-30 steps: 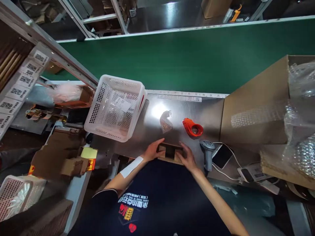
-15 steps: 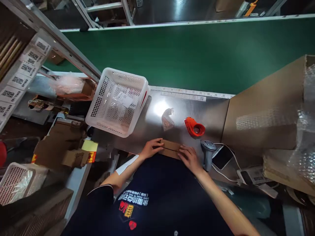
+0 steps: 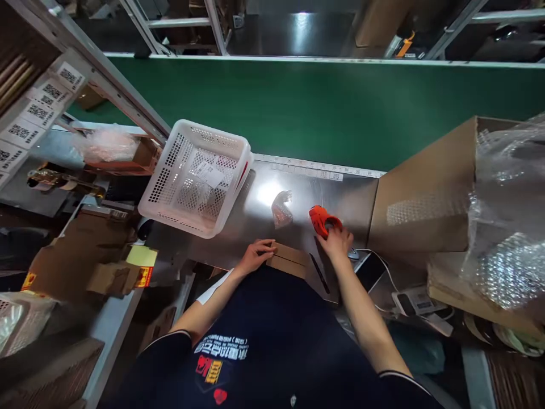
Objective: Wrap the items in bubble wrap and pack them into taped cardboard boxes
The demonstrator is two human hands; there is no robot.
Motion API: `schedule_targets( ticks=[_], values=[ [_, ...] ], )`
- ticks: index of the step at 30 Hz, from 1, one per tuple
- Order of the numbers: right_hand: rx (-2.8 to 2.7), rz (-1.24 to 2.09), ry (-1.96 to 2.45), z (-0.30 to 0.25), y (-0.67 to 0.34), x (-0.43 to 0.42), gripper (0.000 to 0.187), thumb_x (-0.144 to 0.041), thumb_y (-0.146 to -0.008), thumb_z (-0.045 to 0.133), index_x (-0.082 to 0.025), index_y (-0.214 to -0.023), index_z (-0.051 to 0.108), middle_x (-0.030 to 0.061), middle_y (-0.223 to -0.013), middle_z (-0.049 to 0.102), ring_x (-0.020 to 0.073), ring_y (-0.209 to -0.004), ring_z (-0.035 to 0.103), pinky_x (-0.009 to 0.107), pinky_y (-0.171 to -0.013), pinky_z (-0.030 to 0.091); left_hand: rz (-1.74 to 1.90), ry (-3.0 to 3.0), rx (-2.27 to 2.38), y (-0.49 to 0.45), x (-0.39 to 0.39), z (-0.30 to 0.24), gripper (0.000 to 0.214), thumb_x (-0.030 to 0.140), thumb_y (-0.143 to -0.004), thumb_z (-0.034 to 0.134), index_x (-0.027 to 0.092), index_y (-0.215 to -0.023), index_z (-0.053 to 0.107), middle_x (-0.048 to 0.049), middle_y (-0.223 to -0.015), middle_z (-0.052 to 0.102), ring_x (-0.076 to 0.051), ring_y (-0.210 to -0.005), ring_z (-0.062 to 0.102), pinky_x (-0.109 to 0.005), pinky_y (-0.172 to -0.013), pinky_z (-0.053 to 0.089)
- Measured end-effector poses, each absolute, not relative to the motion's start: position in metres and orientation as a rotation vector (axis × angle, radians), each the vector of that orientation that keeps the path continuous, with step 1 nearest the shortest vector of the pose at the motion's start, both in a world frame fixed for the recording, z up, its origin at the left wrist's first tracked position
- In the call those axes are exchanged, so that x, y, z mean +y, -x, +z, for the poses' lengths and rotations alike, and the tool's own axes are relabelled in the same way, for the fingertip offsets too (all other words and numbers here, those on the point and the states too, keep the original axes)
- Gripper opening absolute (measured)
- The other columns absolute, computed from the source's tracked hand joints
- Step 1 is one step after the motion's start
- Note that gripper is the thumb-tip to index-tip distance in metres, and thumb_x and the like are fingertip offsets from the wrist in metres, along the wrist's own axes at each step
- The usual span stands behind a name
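A small brown cardboard box (image 3: 289, 260) with a dark seam along its top lies against my shirt at the table's near edge. At its left end, my left hand (image 3: 256, 254) has fingers on top and closed on it. My right hand (image 3: 336, 243) is at the near end of an orange tape dispenser (image 3: 319, 217), with thumb and fingers curled round it; part of the dispenser is hidden by the fingers. Beyond the box lies a crumpled clear bubble-wrap bundle (image 3: 281, 210), its contents unclear.
A white perforated basket (image 3: 193, 227) stands to the left. Behind runs a green conveyor belt (image 3: 306, 108). To the right are a large carton (image 3: 426, 176), bubble wrap (image 3: 511, 267), a phone (image 3: 371, 271) and a cable. My right forearm mostly hides a scanner (image 3: 353, 254).
My right hand has left the box's right end and moved forward and right onto the tape dispenser. My left hand has stayed on the box. The camera view has shifted slightly.
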State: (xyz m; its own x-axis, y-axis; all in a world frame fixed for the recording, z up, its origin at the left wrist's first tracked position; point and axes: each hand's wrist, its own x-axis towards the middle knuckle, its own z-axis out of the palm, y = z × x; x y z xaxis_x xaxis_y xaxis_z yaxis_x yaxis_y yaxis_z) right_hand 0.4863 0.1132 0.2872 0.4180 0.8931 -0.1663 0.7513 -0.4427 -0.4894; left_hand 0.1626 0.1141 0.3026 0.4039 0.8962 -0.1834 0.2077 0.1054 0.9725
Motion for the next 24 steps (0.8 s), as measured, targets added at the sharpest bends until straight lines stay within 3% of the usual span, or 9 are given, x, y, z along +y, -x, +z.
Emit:
schedule_targets(
  ticks=[2, 4, 7, 9, 12, 15, 20, 24],
  values=[
    [-1.427, 0.705, 2.236, 0.290, -0.487, 0.125, 0.030, -0.045, -0.083, 0.069, -0.015, -0.087, 0.072, 0.0272, -0.113, 0.072, 0.0486, -0.132, 0.046, 0.071, -0.113, 0.025, 0.692, -1.427, 1.046, -0.163, 0.117, 0.300, 0.026, 0.051, -0.082, 0.079, 0.028, -0.094, 0.085, -0.0107, -0.124, 0.077, -0.031, -0.120, 0.067, -0.051, -0.110, 0.046],
    [-1.407, 0.797, 2.140, 0.297, -0.486, 0.127, 0.035, -0.052, -0.085, 0.066, -0.017, -0.080, 0.070, 0.0234, -0.100, 0.074, 0.0458, -0.124, 0.054, 0.070, -0.111, 0.032, 0.704, -1.436, 1.026, -0.163, 0.118, 0.298, 0.026, 0.050, -0.082, 0.079, 0.028, -0.094, 0.085, -0.0112, -0.123, 0.077, -0.031, -0.119, 0.067, -0.052, -0.109, 0.046],
    [-1.428, 0.948, 2.017, 0.320, -0.486, 0.111, 0.053, -0.069, -0.086, 0.057, -0.019, -0.083, 0.072, 0.0144, -0.084, 0.075, 0.0362, -0.097, 0.067, 0.057, -0.092, 0.053, 0.709, -1.421, 0.995, -0.164, 0.120, 0.295, 0.026, 0.049, -0.081, 0.078, 0.028, -0.095, 0.086, -0.0118, -0.124, 0.077, -0.032, -0.118, 0.067, -0.052, -0.109, 0.046],
    [-1.380, 1.145, 1.832, 0.343, -0.483, 0.091, 0.060, -0.077, -0.083, 0.056, -0.021, -0.090, 0.074, 0.0099, -0.082, 0.076, 0.0300, -0.083, 0.070, 0.046, -0.077, 0.059, 0.705, -1.406, 0.971, -0.164, 0.121, 0.294, 0.027, 0.050, -0.082, 0.078, 0.028, -0.095, 0.086, -0.0118, -0.125, 0.076, -0.032, -0.118, 0.067, -0.052, -0.110, 0.045],
    [-1.220, 1.596, 1.513, 0.379, -0.468, 0.067, 0.058, -0.077, -0.074, 0.071, -0.021, -0.089, 0.075, 0.0067, -0.076, 0.074, 0.0236, -0.066, 0.067, 0.036, -0.062, 0.057, 0.715, -1.341, 0.885, -0.166, 0.124, 0.294, 0.037, 0.058, -0.082, 0.077, 0.025, -0.094, 0.086, -0.0123, -0.124, 0.077, -0.033, -0.120, 0.067, -0.050, -0.108, 0.046],
    [-1.198, 1.893, 1.433, 0.396, -0.440, 0.063, 0.057, -0.071, -0.067, 0.081, -0.017, -0.079, 0.072, 0.0025, -0.064, 0.066, 0.0159, -0.056, 0.056, 0.029, -0.055, 0.048, 0.733, -1.258, 0.823, -0.166, 0.125, 0.296, 0.053, 0.070, -0.073, 0.080, 0.021, -0.092, 0.084, -0.0133, -0.117, 0.079, -0.036, -0.118, 0.068, -0.049, -0.107, 0.047],
    [-1.209, 1.892, 1.535, 0.383, -0.407, 0.068, 0.057, -0.070, -0.062, 0.084, -0.015, -0.072, 0.071, 0.0007, -0.063, 0.060, 0.0120, -0.058, 0.045, 0.026, -0.054, 0.039, 0.755, -1.128, 0.816, -0.165, 0.119, 0.301, 0.072, 0.070, -0.069, 0.084, 0.018, -0.117, 0.074, -0.0150, -0.125, 0.073, -0.032, -0.116, 0.067, -0.043, -0.104, 0.048],
    [-1.211, 1.710, 1.528, 0.366, -0.412, 0.052, 0.062, -0.076, -0.054, 0.082, -0.019, -0.051, 0.061, 0.0045, -0.062, 0.059, 0.0158, -0.061, 0.048, 0.030, -0.056, 0.042, 0.732, -1.096, 0.981, -0.164, 0.117, 0.308, 0.057, 0.069, -0.084, 0.071, 0.019, -0.113, 0.073, -0.0116, -0.120, 0.074, -0.028, -0.114, 0.067, -0.043, -0.105, 0.049]
  ],
)
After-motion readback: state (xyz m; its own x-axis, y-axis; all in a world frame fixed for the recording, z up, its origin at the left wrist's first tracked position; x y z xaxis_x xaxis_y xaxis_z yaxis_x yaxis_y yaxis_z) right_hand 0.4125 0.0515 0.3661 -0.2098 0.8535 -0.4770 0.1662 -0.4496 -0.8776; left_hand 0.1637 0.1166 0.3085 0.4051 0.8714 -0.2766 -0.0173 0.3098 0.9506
